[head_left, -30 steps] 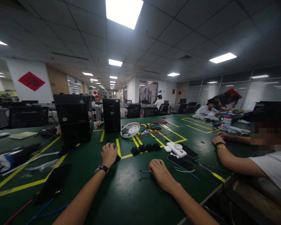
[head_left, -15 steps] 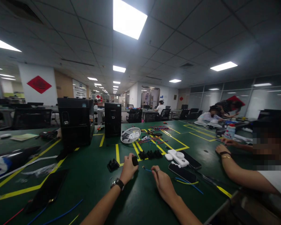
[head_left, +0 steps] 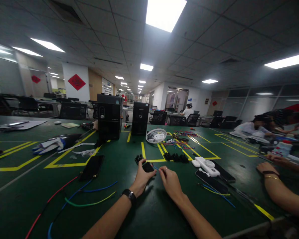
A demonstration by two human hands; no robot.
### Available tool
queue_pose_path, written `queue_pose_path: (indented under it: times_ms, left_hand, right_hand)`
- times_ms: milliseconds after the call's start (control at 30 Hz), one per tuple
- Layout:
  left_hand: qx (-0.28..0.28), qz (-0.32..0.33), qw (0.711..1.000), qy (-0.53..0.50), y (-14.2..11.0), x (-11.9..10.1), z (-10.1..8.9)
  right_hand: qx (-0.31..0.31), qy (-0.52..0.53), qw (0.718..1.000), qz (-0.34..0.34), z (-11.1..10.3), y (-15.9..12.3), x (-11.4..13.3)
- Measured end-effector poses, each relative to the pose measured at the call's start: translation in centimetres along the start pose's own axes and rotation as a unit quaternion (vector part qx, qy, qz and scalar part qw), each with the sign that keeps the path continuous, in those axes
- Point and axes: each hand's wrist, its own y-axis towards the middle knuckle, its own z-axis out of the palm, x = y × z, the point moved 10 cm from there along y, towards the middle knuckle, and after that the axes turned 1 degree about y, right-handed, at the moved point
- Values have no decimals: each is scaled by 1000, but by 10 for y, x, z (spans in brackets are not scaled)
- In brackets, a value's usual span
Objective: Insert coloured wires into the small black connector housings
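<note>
My left hand (head_left: pixel 140 182), with a dark watch on its wrist, is closed round a small black plastic block (head_left: pixel 148 167) above the green table. Pinched in my right hand (head_left: pixel 172 182) is a thin blue wire (head_left: pixel 156 168). The wire's tip reaches the right side of the block; whether it sits inside cannot be made out. Just behind my left hand stands another black block (head_left: pixel 139 159), partly covered by the fingers. Several more black blocks (head_left: pixel 177 157) lie in a row beyond my right hand.
Loose wires (head_left: pixel 92 203) and a dark phone-like slab (head_left: pixel 92 167) lie at left. A white basket (head_left: pixel 161 141) stands behind, near two black computer cases (head_left: pixel 109 121). To the right are a white device (head_left: pixel 208 166), a phone (head_left: pixel 210 182) and a co-worker's arm (head_left: pixel 276 186).
My hands have come together, bringing the blue wire's tip to the black block. The block has tilted in my left hand. The camera view has swung left.
</note>
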Motion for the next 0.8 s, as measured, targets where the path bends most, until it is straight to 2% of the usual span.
queue_pose_path:
  times_ms: [67, 167, 367, 800]
  left_hand:
    - [1, 3, 1000, 10, 2, 2, 0]
    - [2, -3, 1000, 6, 5, 6, 1]
    - [6, -47, 998, -51, 6, 14, 2]
    - [33, 6, 999, -2, 10, 9, 2]
  right_hand:
    - [6, -10, 1000, 1, 5, -3, 3]
    - [-2, -17, 1000, 13, 1, -10, 0]
    - [9, -11, 1000, 16, -1, -15, -3]
    - [21, 11, 1000, 20, 0, -17, -2]
